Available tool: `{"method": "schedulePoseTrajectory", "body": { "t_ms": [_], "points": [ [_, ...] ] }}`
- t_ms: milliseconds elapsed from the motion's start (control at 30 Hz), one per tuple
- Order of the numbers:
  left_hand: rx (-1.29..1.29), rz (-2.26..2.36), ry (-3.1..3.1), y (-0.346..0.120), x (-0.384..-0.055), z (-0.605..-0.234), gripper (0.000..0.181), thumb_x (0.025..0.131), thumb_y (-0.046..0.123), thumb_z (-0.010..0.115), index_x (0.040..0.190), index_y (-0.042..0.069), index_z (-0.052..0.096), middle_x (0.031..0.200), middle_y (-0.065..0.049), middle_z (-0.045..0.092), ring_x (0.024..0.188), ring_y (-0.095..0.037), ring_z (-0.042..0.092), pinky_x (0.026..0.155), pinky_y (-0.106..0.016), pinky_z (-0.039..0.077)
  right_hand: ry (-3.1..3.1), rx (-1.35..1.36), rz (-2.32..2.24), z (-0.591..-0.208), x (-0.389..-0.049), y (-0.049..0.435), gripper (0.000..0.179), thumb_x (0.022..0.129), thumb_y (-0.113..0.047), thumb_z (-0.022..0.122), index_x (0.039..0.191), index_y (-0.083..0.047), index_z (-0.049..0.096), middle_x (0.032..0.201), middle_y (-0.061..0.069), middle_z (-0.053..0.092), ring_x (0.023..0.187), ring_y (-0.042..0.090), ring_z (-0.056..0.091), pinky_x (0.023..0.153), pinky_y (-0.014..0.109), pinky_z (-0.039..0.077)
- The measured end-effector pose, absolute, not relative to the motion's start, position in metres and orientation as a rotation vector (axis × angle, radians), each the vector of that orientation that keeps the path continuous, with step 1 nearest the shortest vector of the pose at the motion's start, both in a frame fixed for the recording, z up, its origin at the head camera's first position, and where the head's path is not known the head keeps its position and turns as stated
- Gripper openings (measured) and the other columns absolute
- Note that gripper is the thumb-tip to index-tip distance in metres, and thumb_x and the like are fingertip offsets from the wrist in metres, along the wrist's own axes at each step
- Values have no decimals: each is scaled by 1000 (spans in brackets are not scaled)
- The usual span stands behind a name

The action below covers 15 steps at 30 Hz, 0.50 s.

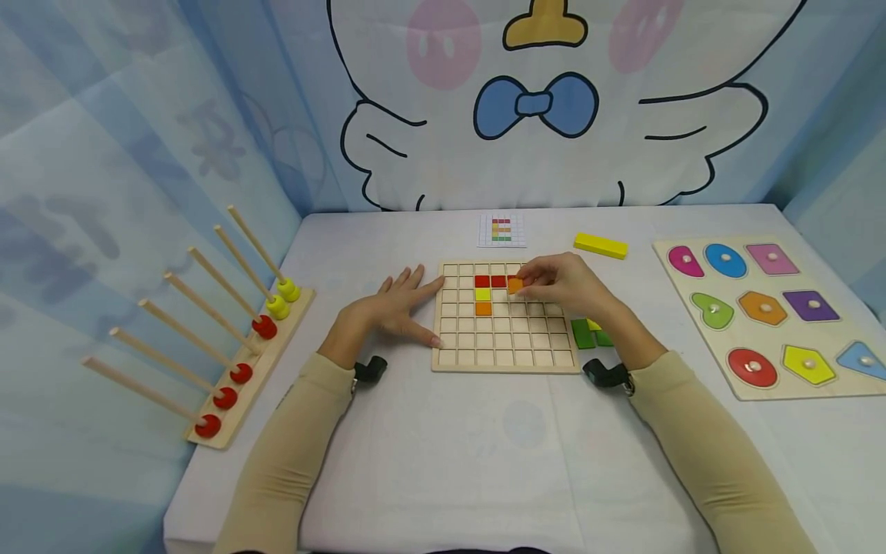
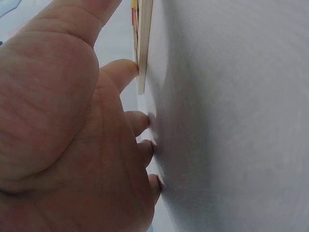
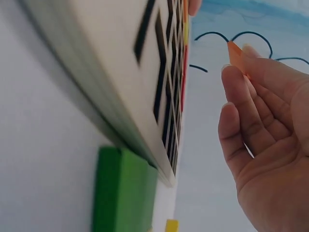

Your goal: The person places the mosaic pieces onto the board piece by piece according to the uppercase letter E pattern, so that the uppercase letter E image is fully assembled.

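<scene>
A wooden grid board (image 1: pixel 457 359) lies on the white table. Red tiles (image 1: pixel 490 282) sit in a row near its top, with a yellow tile (image 1: pixel 482 295) and an orange tile (image 1: pixel 482 308) in the column below. My right hand (image 1: pixel 567 283) pinches another orange tile (image 1: pixel 515 285) between thumb and fingers, just above the board's upper right part; the right wrist view shows this orange tile (image 3: pixel 235 54) raised off the grid. Fingers spread, my left hand (image 1: pixel 393 306) rests on the table, with thumb and index finger touching the board's left edge.
Green blocks (image 1: pixel 583 334) lie by the board's right edge, under the right wrist. Behind stand a pattern card (image 1: pixel 501 230) and a yellow bar (image 1: pixel 600 245). A peg rack (image 1: pixel 228 419) with beads is at left, a shape puzzle (image 1: pixel 713 346) at right.
</scene>
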<state>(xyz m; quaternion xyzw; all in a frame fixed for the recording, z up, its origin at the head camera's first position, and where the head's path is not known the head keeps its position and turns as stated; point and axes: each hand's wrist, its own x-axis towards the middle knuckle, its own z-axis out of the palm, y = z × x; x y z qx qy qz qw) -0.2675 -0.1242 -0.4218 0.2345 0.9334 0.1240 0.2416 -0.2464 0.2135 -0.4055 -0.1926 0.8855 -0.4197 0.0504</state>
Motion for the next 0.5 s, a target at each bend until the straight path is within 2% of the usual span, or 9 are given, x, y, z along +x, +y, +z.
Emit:
{"method": "schedulePoseTrajectory", "body": {
  "t_ms": [367, 500],
  "points": [
    [639, 336, 2558, -124, -268, -423, 126, 75, 76, 78, 168, 36, 4, 175, -10, -15, 162, -31, -16, 130, -55, -10, 2643, -609, -1270, -410, -245, 208, 26, 92, -16, 81, 115, -6, 74, 95, 8, 68, 83, 25, 60, 69, 23, 51],
    [640, 337, 2559, -124, -268, -423, 126, 75, 76, 78, 168, 35, 5, 175, -10, -15, 162, -31, -16, 130, -55, -9, 2596, -647, -1211, -413, -246, 208, 24, 92, -17, 82, 112, -8, 74, 98, 7, 70, 86, 24, 63, 74, 25, 53]
  ]
}}
